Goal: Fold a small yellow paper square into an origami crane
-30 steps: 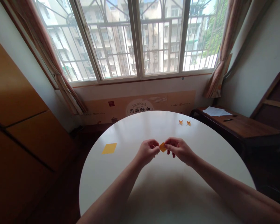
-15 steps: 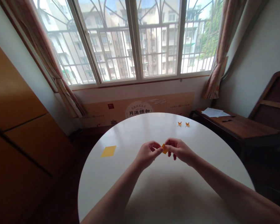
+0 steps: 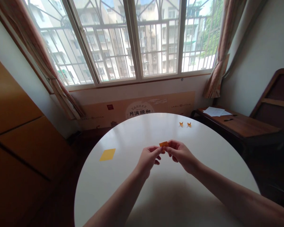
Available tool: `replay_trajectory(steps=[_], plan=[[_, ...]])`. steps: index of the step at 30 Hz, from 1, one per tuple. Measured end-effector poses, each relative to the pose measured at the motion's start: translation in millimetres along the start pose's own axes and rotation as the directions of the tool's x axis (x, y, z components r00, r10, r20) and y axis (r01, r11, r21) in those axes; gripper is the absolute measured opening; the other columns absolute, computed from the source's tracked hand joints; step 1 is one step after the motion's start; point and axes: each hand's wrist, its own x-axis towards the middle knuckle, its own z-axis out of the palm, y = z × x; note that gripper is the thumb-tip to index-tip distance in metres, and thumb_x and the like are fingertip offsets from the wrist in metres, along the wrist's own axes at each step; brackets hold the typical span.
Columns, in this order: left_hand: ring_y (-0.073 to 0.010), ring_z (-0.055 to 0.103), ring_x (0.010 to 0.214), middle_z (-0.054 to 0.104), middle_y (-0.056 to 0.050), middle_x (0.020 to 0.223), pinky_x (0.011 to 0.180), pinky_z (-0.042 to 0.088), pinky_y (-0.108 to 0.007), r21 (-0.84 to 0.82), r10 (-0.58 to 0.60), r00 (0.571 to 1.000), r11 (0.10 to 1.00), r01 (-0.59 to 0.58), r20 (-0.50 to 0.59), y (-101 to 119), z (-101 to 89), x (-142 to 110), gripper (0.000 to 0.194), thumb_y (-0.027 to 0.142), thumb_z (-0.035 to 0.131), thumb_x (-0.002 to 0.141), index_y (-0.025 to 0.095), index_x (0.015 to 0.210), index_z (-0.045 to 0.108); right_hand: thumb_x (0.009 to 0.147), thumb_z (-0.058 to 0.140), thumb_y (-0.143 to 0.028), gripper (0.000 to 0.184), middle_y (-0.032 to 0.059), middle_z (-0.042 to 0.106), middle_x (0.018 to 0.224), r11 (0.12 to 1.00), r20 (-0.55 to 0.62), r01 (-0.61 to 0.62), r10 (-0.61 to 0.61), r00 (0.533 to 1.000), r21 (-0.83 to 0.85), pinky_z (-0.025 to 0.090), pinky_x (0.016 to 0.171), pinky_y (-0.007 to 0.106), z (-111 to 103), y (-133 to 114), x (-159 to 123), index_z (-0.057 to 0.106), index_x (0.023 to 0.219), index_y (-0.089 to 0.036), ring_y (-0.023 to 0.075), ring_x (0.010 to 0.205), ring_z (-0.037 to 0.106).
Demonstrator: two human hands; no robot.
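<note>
Both hands pinch a small folded piece of orange paper above the middle of the white round table. My left hand grips its lower left edge between thumb and fingers. On the other side, my right hand holds the lower right part, its thumb close to the left thumb. Fingertips hide the bottom of the paper. A flat yellow paper sheet lies to the left of my hands. Toward the far right edge stand two small folded orange paper figures, a left one and a right one.
Beyond the table is a barred window with tied curtains. A low wooden side table at the right bears white paper sheets and a small dark object. An orange-brown cabinet stands at the left.
The folded paper has been turned in my fingers, so a wider orange face now shows above the thumbs. My hands have come closer together. The view has shifted slightly.
</note>
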Motion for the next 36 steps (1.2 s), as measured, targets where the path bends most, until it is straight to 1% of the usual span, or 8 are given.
replay_trajectory(steps=[6, 10, 17, 21, 26, 32, 34, 36], plan=[[-0.0109, 0.051, 0.056, 0.068, -0.007, 0.073, 0.046, 0.039, -0.021, 0.087, 0.031, 0.997, 0.996, -0.037, 0.064, -1, 2.8, 0, 0.038, 0.05, 0.07, 0.075, 0.012, 0.073, 0.073, 0.078, 0.073, -0.043, 0.026, 0.0024, 0.063, 0.067, 0.999, 0.019, -0.019, 0.018, 1.0, 0.029, 0.025, 0.045, 0.022, -3, -2, -1, 0.071, 0.082, -0.017, 0.011, 0.056, 0.044], [-0.0115, 0.052, 0.055, 0.062, -0.003, 0.063, 0.047, 0.041, -0.021, 0.169, 0.117, 0.991, 0.978, -0.126, 0.059, 3, -4.8, 2, 0.036, 0.048, 0.07, 0.076, 0.012, 0.075, 0.072, 0.077, 0.073, -0.042, 0.025, 0.0003, 0.059, 0.064, 1.0, -0.005, -0.023, 0.023, 1.0, 0.011, 0.026, 0.044, 0.022, -3, -3, -2, 0.071, 0.081, -0.018, 0.0104, 0.053, 0.042], [-0.0148, 0.058, 0.059, 0.07, -0.006, 0.07, 0.045, 0.047, -0.022, 0.236, 0.295, 0.956, 0.929, -0.286, -0.001, 14, -12.1, -1, 0.028, 0.037, 0.067, 0.079, 0.012, 0.089, 0.075, 0.077, 0.072, -0.041, 0.025, -0.0015, 0.057, 0.055, 0.997, -0.005, -0.055, 0.055, 0.998, -0.046, 0.025, 0.042, 0.022, -1, -6, -5, 0.069, 0.077, -0.017, 0.0084, 0.045, 0.038], [-0.0154, 0.062, 0.063, 0.074, -0.005, 0.073, 0.049, 0.049, -0.022, 0.335, 0.422, 0.907, 0.855, -0.395, -0.009, 16, -9.3, -5, 0.016, 0.027, 0.068, 0.079, 0.015, 0.084, 0.077, 0.077, 0.071, -0.039, 0.023, -0.0025, 0.055, 0.052, 0.996, 0.008, -0.069, 0.07, 0.998, -0.058, 0.023, 0.041, 0.021, 2, -8, -8, 0.069, 0.078, -0.016, 0.0078, 0.043, 0.037], [-0.0131, 0.062, 0.061, 0.074, -0.001, 0.071, 0.052, 0.049, -0.021, 0.459, 0.59, 0.806, 0.726, -0.512, -0.035, 16, -5.3, -9, 0.009, 0.014, 0.068, 0.078, 0.018, 0.079, 0.076, 0.078, 0.069, -0.038, 0.023, -0.0035, 0.055, 0.052, 0.997, 0.0, -0.058, 0.058, 0.998, -0.06, 0.022, 0.042, 0.02, 4, -12, -11, 0.069, 0.08, -0.014, 0.0066, 0.044, 0.036], [-0.0126, 0.067, 0.069, 0.075, -0.004, 0.086, 0.055, 0.052, -0.019, 0.45, 0.731, 0.672, 0.564, -0.693, 0.118, 19, -6.4, -18, 0.015, 0.011, 0.064, 0.084, 0.019, 0.086, 0.076, 0.079, 0.069, -0.036, 0.021, -0.003, 0.056, 0.053, 0.998, 0.0, -0.025, 0.025, 1.0, -0.049, 0.026, 0.044, 0.021, 3, -19, -13, 0.067, 0.076, -0.015, 0.0074, 0.046, 0.04], [-0.0128, 0.067, 0.07, 0.075, -0.005, 0.087, 0.055, 0.052, -0.019, 0.436, 0.728, 0.67, 0.562, -0.703, 0.142, 20, -7.7, -19, 0.014, 0.013, 0.063, 0.087, 0.019, 0.089, 0.077, 0.079, 0.069, -0.036, 0.021, -0.0031, 0.055, 0.053, 0.998, -0.004, -0.019, 0.019, 1.0, -0.053, 0.026, 0.044, 0.021, 2, -21, -15, 0.067, 0.075, -0.016, 0.0074, 0.046, 0.04], [-0.0131, 0.067, 0.07, 0.075, -0.005, 0.084, 0.054, 0.051, -0.019, 0.425, 0.685, 0.716, 0.614, -0.665, 0.132, 21, -8.6, -18, 0.012, 0.018, 0.065, 0.088, 0.018, 0.087, 0.077, 0.078, 0.07, -0.036, 0.022, -0.003, 0.055, 0.054, 0.997, -0.004, 0.002, -0.002, 1.0, -0.074, 0.027, 0.044, 0.021, 3, -23, -16, 0.067, 0.073, -0.015, 0.0075, 0.047, 0.041]])
